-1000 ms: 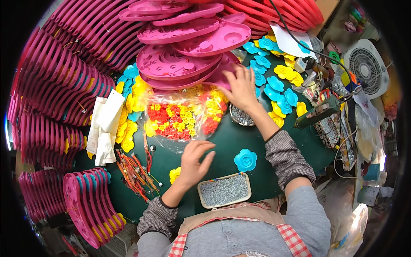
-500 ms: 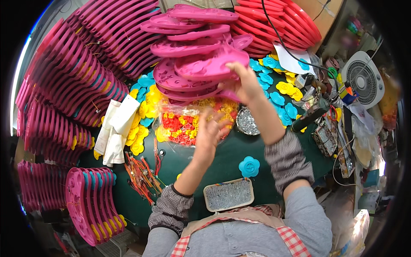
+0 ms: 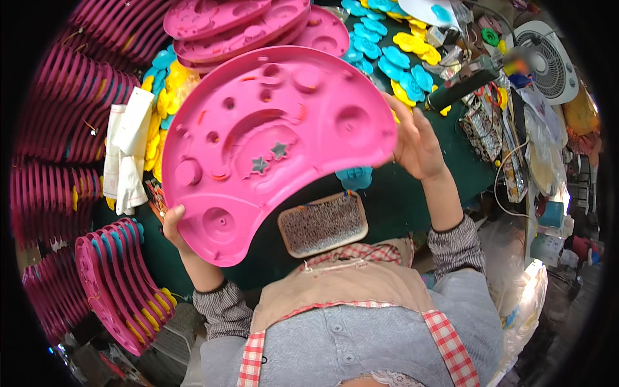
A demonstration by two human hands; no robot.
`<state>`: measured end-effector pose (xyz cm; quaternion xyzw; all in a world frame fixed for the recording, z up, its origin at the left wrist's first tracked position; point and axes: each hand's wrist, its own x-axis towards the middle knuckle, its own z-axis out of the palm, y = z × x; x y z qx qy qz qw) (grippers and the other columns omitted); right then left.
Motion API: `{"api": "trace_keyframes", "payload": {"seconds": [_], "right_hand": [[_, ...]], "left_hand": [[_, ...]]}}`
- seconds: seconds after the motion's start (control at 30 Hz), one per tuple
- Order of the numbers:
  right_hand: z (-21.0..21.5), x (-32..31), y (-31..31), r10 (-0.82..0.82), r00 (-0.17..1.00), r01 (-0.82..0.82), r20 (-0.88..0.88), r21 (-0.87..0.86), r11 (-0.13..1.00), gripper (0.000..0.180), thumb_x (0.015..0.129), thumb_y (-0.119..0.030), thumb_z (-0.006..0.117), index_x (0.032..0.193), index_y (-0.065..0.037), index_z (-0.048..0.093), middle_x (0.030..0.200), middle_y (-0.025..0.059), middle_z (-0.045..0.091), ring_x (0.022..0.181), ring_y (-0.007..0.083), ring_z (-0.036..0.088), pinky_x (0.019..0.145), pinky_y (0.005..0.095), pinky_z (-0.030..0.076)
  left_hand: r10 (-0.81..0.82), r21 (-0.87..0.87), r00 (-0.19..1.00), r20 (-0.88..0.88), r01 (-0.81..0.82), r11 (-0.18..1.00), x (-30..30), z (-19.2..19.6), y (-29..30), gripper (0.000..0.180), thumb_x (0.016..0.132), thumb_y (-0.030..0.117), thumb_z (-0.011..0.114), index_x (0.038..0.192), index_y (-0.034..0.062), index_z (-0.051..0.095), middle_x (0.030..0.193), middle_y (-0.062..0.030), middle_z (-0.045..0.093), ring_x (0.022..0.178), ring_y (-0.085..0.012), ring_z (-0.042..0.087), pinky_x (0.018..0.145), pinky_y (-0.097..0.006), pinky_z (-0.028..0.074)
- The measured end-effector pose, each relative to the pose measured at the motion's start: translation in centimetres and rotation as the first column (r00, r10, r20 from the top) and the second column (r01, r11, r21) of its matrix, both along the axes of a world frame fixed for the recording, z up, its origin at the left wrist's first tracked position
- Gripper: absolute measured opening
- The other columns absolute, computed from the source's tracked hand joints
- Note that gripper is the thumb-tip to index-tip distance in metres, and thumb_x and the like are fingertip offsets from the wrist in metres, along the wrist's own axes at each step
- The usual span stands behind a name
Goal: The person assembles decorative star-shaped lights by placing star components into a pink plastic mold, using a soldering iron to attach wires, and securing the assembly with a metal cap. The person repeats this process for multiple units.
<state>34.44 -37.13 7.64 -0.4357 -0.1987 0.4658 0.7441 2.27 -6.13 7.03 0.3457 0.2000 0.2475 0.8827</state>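
A pink crescent-shaped plastic panel is lifted above the table, tilted with its left end nearer me. Round recesses, small holes and two star-shaped openings mark its face. My left hand grips the lower left end, its thumb at the rim and the other fingers hidden behind. At the opposite end my right hand holds the edge, part of it concealed by the panel. Beyond lies a loose pile of similar pink panels. A tray of small metal screws sits below the panel, near my apron.
Rows of stacked pink panels line the left side. Blue and yellow flower-shaped pieces lie at the back right. A white cloth is at left. A dark green cylindrical tool and a fan stand at right.
A pink panel has come off the pile toward me, and both hands now hold its ends. My left hand has moved left. The view has shifted, and the panel covers the red and yellow pieces.
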Motion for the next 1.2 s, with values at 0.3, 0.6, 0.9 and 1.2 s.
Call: {"api": "trace_keyframes", "payload": {"seconds": [0.3, 0.6, 0.9, 1.2], "right_hand": [[-5.0, -3.1, -0.1, -0.050, 0.898, 0.187, 0.436, -0.277, 0.943, 0.068, 0.089, -0.002, 0.075, 0.151, 0.001, 0.046, 0.139, 0.0129, 0.062, 0.124, 0.0183, 0.063, 0.107, 0.0346, 0.052], [-9.5, -1.2, 0.6, 0.065, 0.684, 0.239, 0.726, -0.308, 0.921, 0.070, 0.078, -0.029, 0.084, 0.136, 0.001, 0.058, 0.128, 0.0225, 0.065, 0.121, 0.0364, 0.064, 0.106, 0.0444, 0.052], [-8.9, -1.6, 0.4, 0.056, 0.763, 0.267, 0.644, -0.394, 0.880, 0.060, 0.078, -0.017, 0.080, 0.131, 0.000, 0.058, 0.111, 0.0192, 0.076, 0.102, 0.0301, 0.076, 0.087, 0.0416, 0.060], [-7.9, -0.8, 1.4, -0.087, 0.844, 0.251, 0.530, -0.245, 0.936, 0.057, 0.090, -0.036, 0.075, 0.133, -0.004, 0.057, 0.111, 0.0154, 0.073, 0.099, 0.0264, 0.074, 0.083, 0.0426, 0.061]], "left_hand": [[0.164, 0.552, 0.902, -0.398, 0.093, 0.829, 0.1, -4.9, -1.8, 0.069, 0.091, -0.002, 0.071, 0.154, -0.0024, 0.044, 0.142, -0.0130, 0.060, 0.128, -0.0226, 0.060, 0.113, -0.037, 0.046], [0.346, 0.675, 0.771, -0.534, 0.142, 0.724, 3.4, -7.2, -4.4, 0.084, 0.088, 0.014, 0.082, 0.159, -0.0034, 0.041, 0.156, -0.0222, 0.048, 0.135, -0.0320, 0.054, 0.114, -0.044, 0.049], [0.371, 0.900, 0.839, -0.398, 0.278, 0.337, 5.8, -7.2, -5.4, 0.088, 0.100, 0.051, 0.067, 0.167, 0.0109, 0.027, 0.170, -0.0128, 0.034, 0.156, -0.0325, 0.026, 0.129, -0.049, 0.013], [0.322, 0.856, 0.845, -0.426, 0.261, 0.446, 7.8, -8.0, -5.7, 0.080, 0.101, 0.042, 0.066, 0.164, 0.0084, 0.031, 0.164, -0.0126, 0.039, 0.149, -0.0299, 0.033, 0.124, -0.046, 0.021]]}}
